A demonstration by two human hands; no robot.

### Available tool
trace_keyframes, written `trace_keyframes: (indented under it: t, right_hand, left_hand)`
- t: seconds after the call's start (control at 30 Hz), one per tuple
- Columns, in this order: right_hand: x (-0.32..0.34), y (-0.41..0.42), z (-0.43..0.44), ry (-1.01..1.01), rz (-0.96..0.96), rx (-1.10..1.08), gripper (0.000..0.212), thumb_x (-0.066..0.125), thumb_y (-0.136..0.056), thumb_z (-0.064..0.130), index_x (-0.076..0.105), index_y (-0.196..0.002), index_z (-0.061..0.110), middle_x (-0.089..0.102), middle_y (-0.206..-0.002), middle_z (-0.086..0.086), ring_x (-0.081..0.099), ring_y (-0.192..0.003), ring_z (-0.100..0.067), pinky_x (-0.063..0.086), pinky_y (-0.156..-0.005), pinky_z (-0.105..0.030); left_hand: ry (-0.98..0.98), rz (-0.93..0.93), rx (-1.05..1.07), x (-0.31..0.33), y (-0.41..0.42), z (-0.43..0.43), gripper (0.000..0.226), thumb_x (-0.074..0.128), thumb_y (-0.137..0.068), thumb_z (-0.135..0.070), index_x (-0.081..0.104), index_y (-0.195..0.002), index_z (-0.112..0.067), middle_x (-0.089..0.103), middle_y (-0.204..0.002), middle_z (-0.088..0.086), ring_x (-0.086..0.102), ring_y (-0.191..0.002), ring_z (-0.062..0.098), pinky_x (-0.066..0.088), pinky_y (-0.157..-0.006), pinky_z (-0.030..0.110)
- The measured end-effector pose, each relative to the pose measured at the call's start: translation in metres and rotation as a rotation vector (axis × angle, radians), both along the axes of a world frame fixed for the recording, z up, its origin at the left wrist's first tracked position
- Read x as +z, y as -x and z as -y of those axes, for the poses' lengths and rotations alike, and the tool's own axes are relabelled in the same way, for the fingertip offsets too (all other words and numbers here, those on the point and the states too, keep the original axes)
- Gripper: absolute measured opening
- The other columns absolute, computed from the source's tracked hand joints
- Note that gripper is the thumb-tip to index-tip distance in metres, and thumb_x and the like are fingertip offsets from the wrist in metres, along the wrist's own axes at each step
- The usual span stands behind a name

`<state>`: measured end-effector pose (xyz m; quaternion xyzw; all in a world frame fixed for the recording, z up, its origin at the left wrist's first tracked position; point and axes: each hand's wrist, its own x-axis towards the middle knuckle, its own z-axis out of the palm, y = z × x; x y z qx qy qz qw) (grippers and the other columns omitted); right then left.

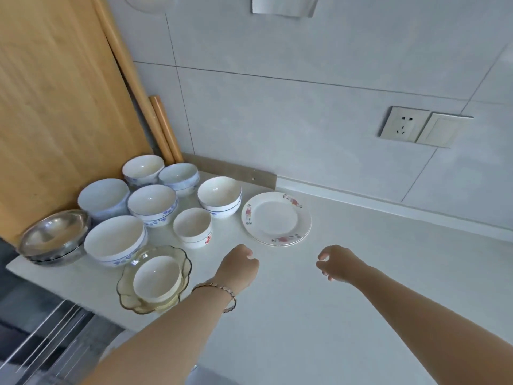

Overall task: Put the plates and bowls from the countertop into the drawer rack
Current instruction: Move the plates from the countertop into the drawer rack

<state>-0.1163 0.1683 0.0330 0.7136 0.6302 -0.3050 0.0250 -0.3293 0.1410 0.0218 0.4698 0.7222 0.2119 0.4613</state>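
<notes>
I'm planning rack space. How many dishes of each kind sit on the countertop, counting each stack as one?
Ceramic bowls: 8
Steel bowl stack: 1
Glass dish: 1
Floral plate stack: 1
Total: 11

**View:** head, sole camera, wide-angle.
**Position:** worn by the person, close above the countertop [361, 287].
**Facing:** forward and down toward the tiled wall [305, 107]. The frame is rolled, so the countertop's back edge slants down to the right.
**Coverage:** left hand [238, 263] and right hand [340, 263] enter from the bottom edge. The drawer rack [41, 345] lies past the countertop's lower-left edge.
</notes>
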Motion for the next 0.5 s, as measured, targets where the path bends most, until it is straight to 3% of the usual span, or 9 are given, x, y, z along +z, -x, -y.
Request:
trace_keyframes:
  t: [0.07, 0.13, 0.2, 0.27, 0.37, 0.43, 0.5]
  right_hand:
    - [-0.026, -0.001, -0.043, 0.0, -0.007, 0.003, 0.036, 0.044, -0.09, 0.02, 0.054, -0.122, 0.01, 0.069, -0.104, -0.008, 0.063, -0.105, -0.023, 0.046, -0.088, -0.028]
    - [-0.049, -0.001, -0.086, -0.022, 0.014, 0.027, 0.039, 0.044, -0.093, 0.025, 0.05, -0.129, 0.012, 0.063, -0.12, -0.008, 0.055, -0.119, -0.023, 0.043, -0.093, -0.029]
    - [-0.069, -0.002, -0.123, -0.039, 0.029, 0.06, 0.044, 0.043, -0.095, 0.03, 0.046, -0.134, 0.01, 0.053, -0.136, -0.007, 0.047, -0.128, -0.024, 0.04, -0.1, -0.032]
    - [-0.084, -0.004, -0.15, -0.017, 0.035, 0.067, 0.047, 0.042, -0.096, 0.032, 0.044, -0.134, 0.006, 0.05, -0.138, -0.01, 0.047, -0.128, -0.027, 0.04, -0.1, -0.033]
    - [-0.109, -0.01, -0.183, 0.006, -0.028, -0.021, 0.04, 0.045, -0.094, 0.028, 0.052, -0.123, 0.002, 0.061, -0.118, -0.016, 0.057, -0.11, -0.031, 0.046, -0.082, -0.029]
    - [-0.123, -0.012, -0.199, 0.046, -0.141, -0.101, 0.031, 0.049, -0.089, 0.021, 0.058, -0.109, -0.001, 0.063, -0.093, -0.017, 0.06, -0.088, -0.031, 0.045, -0.064, -0.027]
    - [-0.133, -0.014, -0.212, 0.101, -0.329, -0.222, 0.018, 0.054, -0.086, 0.011, 0.057, -0.098, -0.002, 0.059, -0.085, -0.017, 0.059, -0.079, -0.03, 0.053, -0.07, -0.032]
  left_hand:
    - [0.039, 0.011, 0.064, -0.018, -0.008, -0.033, 0.038, 0.043, -0.088, -0.014, 0.045, -0.126, -0.013, 0.052, -0.113, 0.005, 0.064, -0.1, 0.025, 0.041, -0.058, 0.022]
    - [0.101, 0.039, 0.12, -0.039, -0.014, -0.067, 0.045, 0.045, -0.088, -0.014, 0.039, -0.132, -0.009, 0.052, -0.12, 0.01, 0.059, -0.097, 0.023, 0.04, -0.06, 0.023]
    - [0.15, 0.048, 0.174, -0.059, -0.017, -0.098, 0.046, 0.048, -0.086, -0.014, 0.037, -0.13, -0.004, 0.051, -0.104, 0.008, 0.051, -0.089, 0.022, 0.039, -0.065, 0.024]
    - [0.183, 0.058, 0.276, -0.079, -0.019, -0.122, 0.044, 0.052, -0.083, -0.014, 0.04, -0.124, -0.001, 0.046, -0.087, 0.003, 0.048, -0.083, 0.022, 0.038, -0.069, 0.028]
    - [0.223, 0.131, 0.425, -0.101, -0.021, -0.146, 0.032, 0.054, -0.082, -0.009, 0.053, -0.113, -0.002, 0.05, -0.075, 0.003, 0.05, -0.073, 0.022, 0.042, -0.059, 0.026]
    - [0.237, 0.238, 0.492, -0.112, -0.023, -0.157, 0.017, 0.05, -0.083, 0.001, 0.057, -0.098, -0.003, 0.056, -0.08, 0.01, 0.052, -0.071, 0.023, 0.042, -0.054, 0.024]
    - [0.201, 0.324, 0.569, -0.121, -0.025, -0.164, 0.025, 0.05, -0.081, 0.01, 0.057, -0.101, -0.003, 0.061, -0.099, 0.014, 0.058, -0.086, 0.026, 0.048, -0.052, 0.022]
